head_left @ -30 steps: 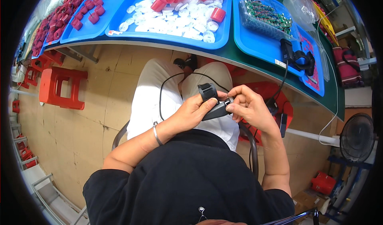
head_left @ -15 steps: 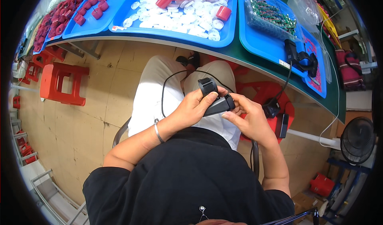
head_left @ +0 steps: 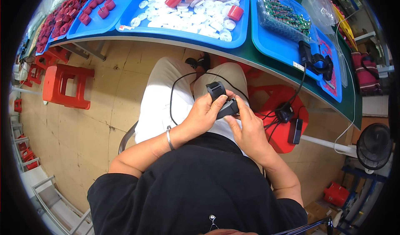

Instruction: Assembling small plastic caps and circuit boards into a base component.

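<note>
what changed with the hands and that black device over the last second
The right hand slid lower along the black device, its fingers now under the lower end. The left hand kept its grip, and the device stayed over the lap, its cable still looped across the thigh.

A green-topped workbench (head_left: 287, 70) carries blue trays (head_left: 271, 39) above a tan tiled floor (head_left: 83, 122). Red plastic stools (head_left: 66, 85) stand at left; 1 black fan (head_left: 374, 146) sits at right, under bright, even light.
</note>
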### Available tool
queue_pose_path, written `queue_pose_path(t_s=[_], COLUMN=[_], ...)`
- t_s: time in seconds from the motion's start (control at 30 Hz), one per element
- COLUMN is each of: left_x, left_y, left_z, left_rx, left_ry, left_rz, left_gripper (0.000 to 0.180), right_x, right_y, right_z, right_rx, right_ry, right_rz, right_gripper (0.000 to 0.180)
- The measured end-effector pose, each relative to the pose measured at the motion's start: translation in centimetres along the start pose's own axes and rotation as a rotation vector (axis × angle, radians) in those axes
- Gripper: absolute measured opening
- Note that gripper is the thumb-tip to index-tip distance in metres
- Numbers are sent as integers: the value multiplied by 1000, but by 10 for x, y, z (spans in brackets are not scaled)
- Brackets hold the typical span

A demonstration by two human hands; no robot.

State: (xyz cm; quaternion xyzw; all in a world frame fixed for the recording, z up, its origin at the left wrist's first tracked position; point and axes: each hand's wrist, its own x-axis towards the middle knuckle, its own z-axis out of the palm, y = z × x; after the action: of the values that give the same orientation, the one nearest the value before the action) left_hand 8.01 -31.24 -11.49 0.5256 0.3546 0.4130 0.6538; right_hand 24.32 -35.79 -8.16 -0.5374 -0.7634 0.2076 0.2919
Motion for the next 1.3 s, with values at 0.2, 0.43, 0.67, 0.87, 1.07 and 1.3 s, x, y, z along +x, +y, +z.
queue_pose_path(t_s=[0.2,0.43,0.67,0.87,1.07,1.3], left_x=[-1,17,65,68,69,96], left_y=[-1,23,80,86,62,60], left_z=[3,9,41,55,39,42], left_rx=[44,-6,51,607,795,1082], left_ry=[50,71,-131,-162,-162,8], left_rz=[-6,103,459,827,743,859], left_gripper=[30,33,50,55,49,45], right_x=[-1,21,62,111,130,139], right_y=[0,-12,-13,38,53,60], right_z=[8,-16,-65,-132,-139,-130], right_rx=[-16,-59,825,718,356,-375], right_ry=[41,104,414,465,248,371], right_rz=[-34,-69,145,277,425,284], right_gripper=[59,64,55,49,70,41])
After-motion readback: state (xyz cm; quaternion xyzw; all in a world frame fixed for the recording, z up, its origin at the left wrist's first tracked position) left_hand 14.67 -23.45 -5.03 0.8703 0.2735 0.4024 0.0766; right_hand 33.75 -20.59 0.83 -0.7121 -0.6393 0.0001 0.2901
